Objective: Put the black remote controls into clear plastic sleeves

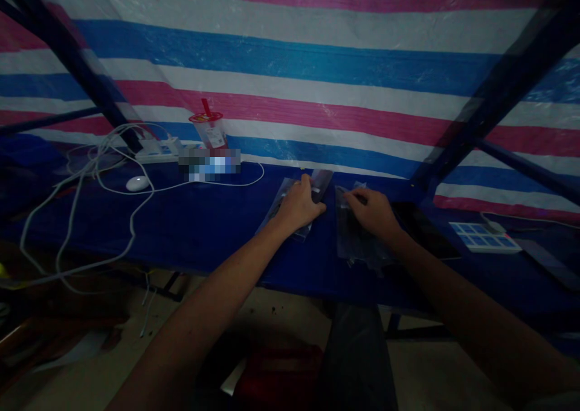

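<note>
My left hand [298,204] lies over clear plastic bags [274,208] with dark contents on the blue table. Its thumb stands apart to the right, while some fingertips are hidden behind the hand. To the right, my right hand [374,213] has its thumb and fingertips pinched together at the upper edge of another group of clear plastic bags [351,236]. These also hold something dark that I cannot make out. A strip of blue tabletop [317,260] separates the two groups.
At the left are tangled white cables [131,229], a power strip [158,152], a white mouse-like object [138,184] and a cup with a red straw [212,133]. A black flat panel [426,233] and a white-and-blue power strip [484,237] lie right. Striped sheeting [290,109] hangs behind.
</note>
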Demonstrator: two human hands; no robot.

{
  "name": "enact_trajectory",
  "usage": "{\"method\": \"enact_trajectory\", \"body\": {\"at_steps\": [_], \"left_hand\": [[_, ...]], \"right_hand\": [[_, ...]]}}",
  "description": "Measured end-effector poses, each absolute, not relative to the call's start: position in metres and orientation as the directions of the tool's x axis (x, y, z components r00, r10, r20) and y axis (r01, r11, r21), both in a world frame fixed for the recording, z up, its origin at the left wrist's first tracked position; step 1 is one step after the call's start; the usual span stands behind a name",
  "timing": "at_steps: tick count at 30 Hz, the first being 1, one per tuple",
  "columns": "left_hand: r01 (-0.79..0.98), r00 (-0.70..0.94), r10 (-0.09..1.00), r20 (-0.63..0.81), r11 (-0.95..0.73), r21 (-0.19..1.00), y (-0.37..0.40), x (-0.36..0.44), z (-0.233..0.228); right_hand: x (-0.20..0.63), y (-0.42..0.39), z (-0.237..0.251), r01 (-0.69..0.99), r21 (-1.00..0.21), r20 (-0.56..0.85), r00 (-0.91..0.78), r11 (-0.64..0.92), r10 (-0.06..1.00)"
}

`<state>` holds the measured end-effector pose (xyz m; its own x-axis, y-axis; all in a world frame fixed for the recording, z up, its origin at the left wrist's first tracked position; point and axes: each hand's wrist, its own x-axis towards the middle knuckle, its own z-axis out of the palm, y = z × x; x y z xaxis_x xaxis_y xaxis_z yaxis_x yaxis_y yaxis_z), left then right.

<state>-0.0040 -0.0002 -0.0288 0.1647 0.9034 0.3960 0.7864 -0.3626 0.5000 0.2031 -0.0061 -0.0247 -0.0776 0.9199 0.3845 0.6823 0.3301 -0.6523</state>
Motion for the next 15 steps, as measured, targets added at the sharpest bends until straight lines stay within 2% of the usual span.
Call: {"method": "enact_trajectory", "body": {"at_steps": [3,5,7,11,15], "left_hand": [[0.704,0.281,0.776,0.565,-0.566,0.428,-0.002,-0.004,-0.025],[0.656,0.394,0.694,0.603,-0.672,0.344,-0.007,-0.002,-0.021],[0.610,0.492,0.628,0.603,-0.743,0.276,-0.011,0.001,-0.017],[0.575,0.554,0.577,0.600,-0.786,0.227,-0.013,0.005,-0.017],[0.703,0.484,0.681,0.549,-0.677,0.220,-0.009,0.004,-0.023]], "right_hand": [[0.200,-0.009,-0.017,0.321,-0.915,0.265,0.017,0.245,0.964],[0.200,-0.010,-0.014,0.049,-0.980,0.196,0.006,0.195,0.981],[0.200,-0.011,-0.011,-0.116,-0.977,0.176,0.018,0.177,0.984],[0.202,-0.013,-0.005,-0.186,-0.960,0.186,0.136,0.209,0.973],[0.206,-0.015,0.003,-0.154,-0.943,0.261,0.213,0.297,0.941]]}}
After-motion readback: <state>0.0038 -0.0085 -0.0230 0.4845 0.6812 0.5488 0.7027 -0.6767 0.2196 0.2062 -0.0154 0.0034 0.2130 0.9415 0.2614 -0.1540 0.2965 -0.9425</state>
